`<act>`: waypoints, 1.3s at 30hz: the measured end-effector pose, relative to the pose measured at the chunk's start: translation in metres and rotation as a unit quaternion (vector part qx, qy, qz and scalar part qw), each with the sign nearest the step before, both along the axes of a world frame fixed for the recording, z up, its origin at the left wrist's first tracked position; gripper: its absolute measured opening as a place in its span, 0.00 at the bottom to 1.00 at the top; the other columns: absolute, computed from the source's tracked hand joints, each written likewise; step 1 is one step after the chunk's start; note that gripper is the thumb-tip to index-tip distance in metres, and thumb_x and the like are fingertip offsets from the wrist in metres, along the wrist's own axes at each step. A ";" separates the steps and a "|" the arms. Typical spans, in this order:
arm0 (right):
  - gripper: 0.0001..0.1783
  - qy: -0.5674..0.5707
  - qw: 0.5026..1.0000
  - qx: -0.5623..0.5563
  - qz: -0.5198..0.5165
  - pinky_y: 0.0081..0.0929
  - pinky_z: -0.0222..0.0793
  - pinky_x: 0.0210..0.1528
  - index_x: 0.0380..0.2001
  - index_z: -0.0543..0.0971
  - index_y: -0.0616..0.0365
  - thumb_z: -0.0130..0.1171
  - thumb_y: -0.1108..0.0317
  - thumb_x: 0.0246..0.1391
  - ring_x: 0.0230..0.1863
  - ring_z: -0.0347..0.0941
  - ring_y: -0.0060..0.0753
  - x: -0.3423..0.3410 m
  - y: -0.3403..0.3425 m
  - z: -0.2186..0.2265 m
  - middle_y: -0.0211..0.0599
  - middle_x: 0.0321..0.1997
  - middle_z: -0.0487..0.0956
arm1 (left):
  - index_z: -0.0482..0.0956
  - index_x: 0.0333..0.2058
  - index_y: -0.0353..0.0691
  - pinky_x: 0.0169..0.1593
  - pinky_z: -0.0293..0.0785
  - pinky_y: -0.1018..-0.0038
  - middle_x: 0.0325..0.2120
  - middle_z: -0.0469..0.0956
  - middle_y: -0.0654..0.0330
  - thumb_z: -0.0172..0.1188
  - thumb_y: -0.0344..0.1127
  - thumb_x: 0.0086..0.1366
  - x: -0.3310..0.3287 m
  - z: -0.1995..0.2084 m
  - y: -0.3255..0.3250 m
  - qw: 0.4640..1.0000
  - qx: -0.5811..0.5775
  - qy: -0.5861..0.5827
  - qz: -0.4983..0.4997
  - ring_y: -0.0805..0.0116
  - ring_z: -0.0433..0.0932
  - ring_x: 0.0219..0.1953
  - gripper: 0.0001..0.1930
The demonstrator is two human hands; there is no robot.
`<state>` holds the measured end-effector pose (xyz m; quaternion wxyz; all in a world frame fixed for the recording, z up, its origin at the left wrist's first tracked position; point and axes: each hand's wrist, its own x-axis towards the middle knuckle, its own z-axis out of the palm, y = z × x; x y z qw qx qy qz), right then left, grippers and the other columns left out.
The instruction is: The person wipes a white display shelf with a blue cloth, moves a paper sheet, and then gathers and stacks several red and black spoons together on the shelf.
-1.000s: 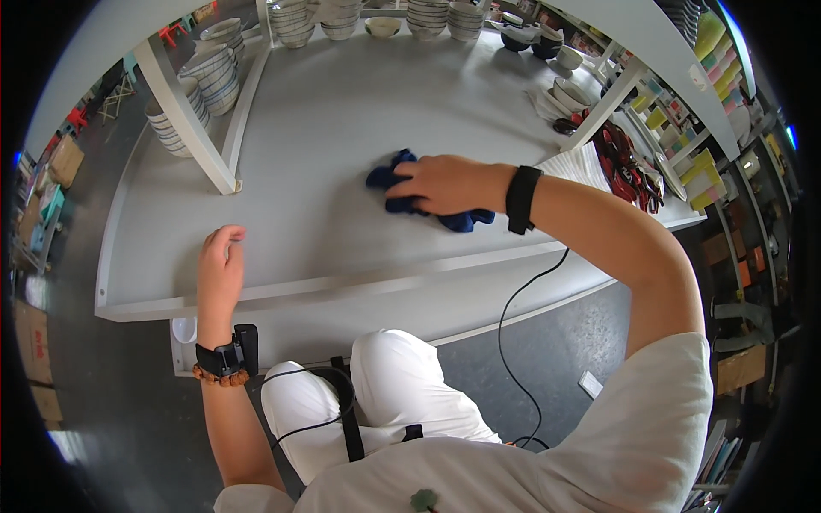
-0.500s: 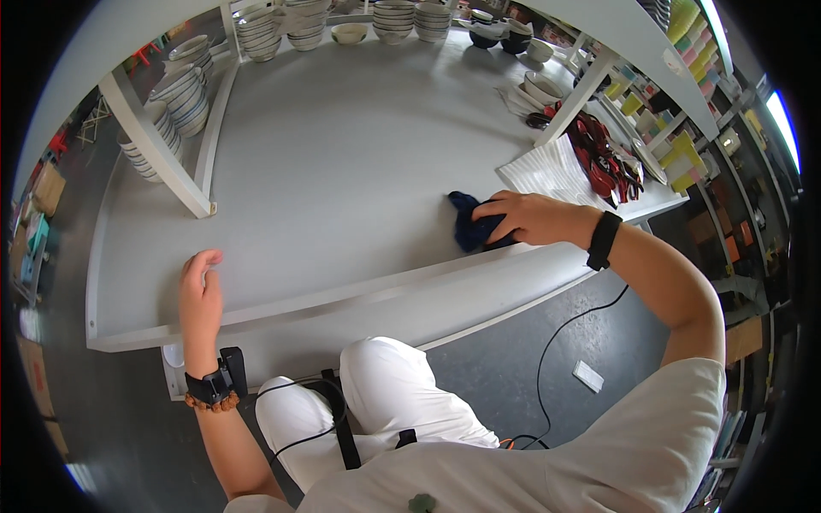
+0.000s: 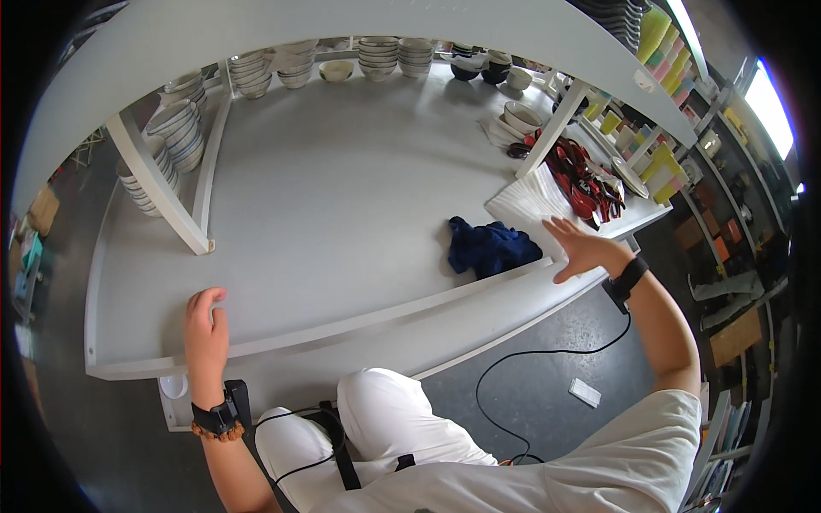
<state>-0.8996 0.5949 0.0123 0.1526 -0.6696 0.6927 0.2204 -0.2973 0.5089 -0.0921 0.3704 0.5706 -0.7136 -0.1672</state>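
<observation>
A crumpled dark blue cloth [image 3: 492, 248] lies on the grey shelf [image 3: 333, 197], close to its front edge on the right. Just right of the cloth, apart from it, my right hand [image 3: 584, 250] hovers with fingers spread and nothing in them. My left hand [image 3: 207, 329] is at the shelf's front left, fingers loosely curved and apart, holding nothing. Beyond my right hand lies a white ribbed sheet [image 3: 534, 202], partly under a pile of red and black spoons [image 3: 584, 184].
Stacked bowls [image 3: 378, 58] line the back, and more bowl stacks [image 3: 177, 135] stand left behind a white post [image 3: 158, 188]. Another post [image 3: 554, 128] rises by the spoons. An upper shelf board [image 3: 342, 17] overhangs. A black cable [image 3: 547, 351] hangs below my right arm.
My right hand has let go of the blue cloth and moved right, its fingers opening. The cloth now lies spread out more. My left hand stays about where it was.
</observation>
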 end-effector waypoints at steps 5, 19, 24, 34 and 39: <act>0.33 -0.109 0.992 -0.044 -0.038 0.31 0.60 0.62 0.66 0.56 0.57 0.48 0.74 0.57 0.60 0.67 0.46 -0.015 0.003 -0.001 0.50 0.61 0.69 | 0.74 0.40 0.34 0.49 0.69 0.66 0.39 0.76 0.53 0.45 0.24 0.58 0.000 0.003 0.005 0.999 -0.022 -0.030 0.018 0.54 0.74 0.44 0.13; 0.17 -0.194 0.922 -0.327 0.072 0.31 0.71 0.40 0.54 0.73 0.57 0.47 0.71 0.63 0.34 0.76 0.41 0.138 -0.108 0.038 0.51 0.36 0.80 | 0.75 0.38 0.37 0.46 0.72 0.63 0.38 0.77 0.53 0.49 0.25 0.58 -0.002 0.002 0.004 0.997 -0.046 -0.048 0.029 0.52 0.75 0.43 0.10; 0.18 -0.251 0.908 -0.270 0.197 0.39 0.70 0.44 0.51 0.74 0.58 0.44 0.71 0.58 0.41 0.75 0.54 0.248 -0.200 -0.014 0.54 0.40 0.78 | 0.75 0.38 0.38 0.44 0.73 0.62 0.37 0.78 0.53 0.49 0.25 0.58 -0.002 0.003 0.002 0.997 -0.041 -0.053 0.044 0.50 0.75 0.42 0.10; 0.16 -0.348 0.894 -0.227 0.169 0.41 0.71 0.46 0.30 0.80 0.66 0.55 0.62 0.45 0.43 0.75 0.59 0.470 -0.266 -0.065 0.58 0.38 0.79 | 0.75 0.36 0.37 0.43 0.72 0.60 0.35 0.77 0.50 0.49 0.23 0.55 0.004 -0.001 0.000 0.996 -0.067 -0.055 0.021 0.49 0.75 0.41 0.11; 0.19 -0.378 0.900 -0.142 0.164 0.41 0.72 0.46 0.34 0.82 0.62 0.56 0.59 0.44 0.45 0.75 0.56 0.499 -0.256 -0.063 0.56 0.41 0.79 | 0.75 0.36 0.37 0.45 0.71 0.60 0.35 0.76 0.50 0.49 0.23 0.55 0.005 0.001 0.002 0.997 -0.054 -0.046 0.019 0.48 0.74 0.42 0.10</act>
